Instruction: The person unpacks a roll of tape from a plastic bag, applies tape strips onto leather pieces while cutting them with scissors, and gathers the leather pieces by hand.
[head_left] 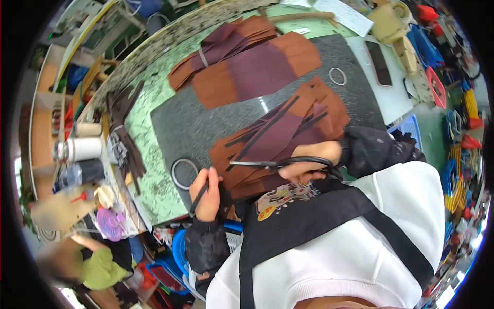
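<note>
My right hand (314,159) is closed around black-handled scissors (252,164), whose blades point left over the nearest stack. In my left hand (207,194), pinched between the fingers, is a thin black strip (199,198) that hangs down toward me. Under the scissors lies a fanned stack of brown and purple leather-like pieces (272,134), with several narrow black strips (303,123) across it. Just beyond my left hand is a pale ring (175,173), perhaps a tape roll, on the dark slab (180,129).
More brown and purple pieces (257,67) lie farther back, one bundle tied with a band. A thin ring (337,82), a phone (378,63) and a wooden-handled tool (303,17) are around them. Dark strips (123,139) hang at left. Another person (103,268) sits lower left.
</note>
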{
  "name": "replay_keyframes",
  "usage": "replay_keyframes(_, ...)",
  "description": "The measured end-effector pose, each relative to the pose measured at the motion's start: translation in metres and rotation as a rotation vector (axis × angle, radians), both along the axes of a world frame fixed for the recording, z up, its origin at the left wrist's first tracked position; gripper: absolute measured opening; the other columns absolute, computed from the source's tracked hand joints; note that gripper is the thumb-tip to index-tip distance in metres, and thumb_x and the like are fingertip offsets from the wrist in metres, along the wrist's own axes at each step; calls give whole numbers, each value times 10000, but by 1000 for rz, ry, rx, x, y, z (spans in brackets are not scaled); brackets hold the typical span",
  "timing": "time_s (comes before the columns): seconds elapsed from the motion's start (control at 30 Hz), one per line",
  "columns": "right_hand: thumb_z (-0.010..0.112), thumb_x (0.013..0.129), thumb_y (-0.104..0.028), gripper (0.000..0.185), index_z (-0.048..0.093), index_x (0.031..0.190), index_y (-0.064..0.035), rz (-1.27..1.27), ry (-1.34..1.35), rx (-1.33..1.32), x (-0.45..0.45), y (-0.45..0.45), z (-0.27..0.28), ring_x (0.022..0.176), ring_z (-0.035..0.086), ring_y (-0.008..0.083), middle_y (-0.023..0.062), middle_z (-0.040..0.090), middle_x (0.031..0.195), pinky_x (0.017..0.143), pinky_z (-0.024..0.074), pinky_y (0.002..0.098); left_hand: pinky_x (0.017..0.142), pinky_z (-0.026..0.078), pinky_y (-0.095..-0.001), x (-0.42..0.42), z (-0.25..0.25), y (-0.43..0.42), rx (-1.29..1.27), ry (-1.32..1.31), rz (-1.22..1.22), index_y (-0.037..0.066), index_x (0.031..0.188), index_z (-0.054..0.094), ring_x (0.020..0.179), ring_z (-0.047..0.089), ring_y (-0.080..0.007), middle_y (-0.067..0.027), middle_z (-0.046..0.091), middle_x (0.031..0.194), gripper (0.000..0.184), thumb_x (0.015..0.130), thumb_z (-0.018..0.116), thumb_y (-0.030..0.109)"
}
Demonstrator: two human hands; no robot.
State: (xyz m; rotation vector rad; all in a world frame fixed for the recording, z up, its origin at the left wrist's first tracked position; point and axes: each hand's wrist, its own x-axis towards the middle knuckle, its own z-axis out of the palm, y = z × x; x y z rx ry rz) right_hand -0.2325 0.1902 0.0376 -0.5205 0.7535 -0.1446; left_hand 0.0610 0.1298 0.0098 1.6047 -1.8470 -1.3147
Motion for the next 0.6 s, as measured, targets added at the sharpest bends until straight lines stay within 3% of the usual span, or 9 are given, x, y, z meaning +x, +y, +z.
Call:
replay_keyframes(0.07,708,770,-411,427,516,805,-31,-125,572,-1050,-33,17,4,455,450,176,23,529,614,456,385,288,611,445,-341,-11,20,7,-391,-385,-73,46,735,537,678,575,-259,-107,643,799,161,822,617,156)
replay_keyframes(0.13,764,654,-240,382,502,846,-39,-344,990,-1096,-59,23,8,537,539,226,54,581,648,524,417,331,680,461,-315,-35,24,18,-634,-137,-231,74,761,546,808,596,-233,-79,649,934,136,745,679,95)
replay_keyframes(0.17,764,654,-240,382,502,846,-39,-347,994,-1088,-67,23,1,537,539,226,54,581,648,524,417,331,680,461,-315,-48,21,22,-629,-135,-238,74,761,546,808,596,-233,-79,649,934,136,745,679,95)
replay_keyframes(0.23,728,646,-220,376,488,875,-43,-208,1293,-1277,-82,18,-15,557,586,280,100,616,687,520,438,361,748,473,-304,-71,15,23,-790,-191,-495,55,761,545,878,598,-223,-65,657,980,174,693,702,22)
replay_keyframes(0.4,711,661,-214,368,477,894,-50,70,1687,-1249,-97,16,1,573,602,336,116,618,690,512,448,392,794,477,-311,-63,-6,26,-787,-159,-483,50,764,548,898,598,-239,-61,664,1035,173,678,678,-26)
replay_keyframes(0.47,710,664,-241,380,470,886,-47,-8,1866,-1340,-112,6,-16,553,591,364,118,614,705,492,449,399,803,479,-311,-63,-6,26,-794,-170,-491,52,769,550,904,600,-234,-56,663,1045,173,678,678,-19)
replay_keyframes(0.5,710,664,-241,380,470,886,-47,-8,1872,-1352,-107,1,-10,553,591,364,118,614,705,492,449,399,812,481,-311,-65,-6,25,-799,-174,-488,55,774,552,911,602,-229,-50,662,1055,172,678,678,-13)
replay_keyframes(0.57,700,674,-221,367,462,895,-49,-188,1506,-1264,-74,-4,2,607,613,351,102,615,734,517,456,394,829,485,-311,-65,-4,27,-794,-201,-486,60,784,556,924,606,-218,-39,661,1074,172,678,678,0)
replay_keyframes(0.6,683,670,-160,322,472,889,-54,-186,1384,-1365,-56,-2,-5,621,608,334,98,611,730,543,459,379,829,485,-311,-63,-2,26,-804,-212,-491,60,784,556,924,606,-218,-39,661,1074,172,678,678,0)
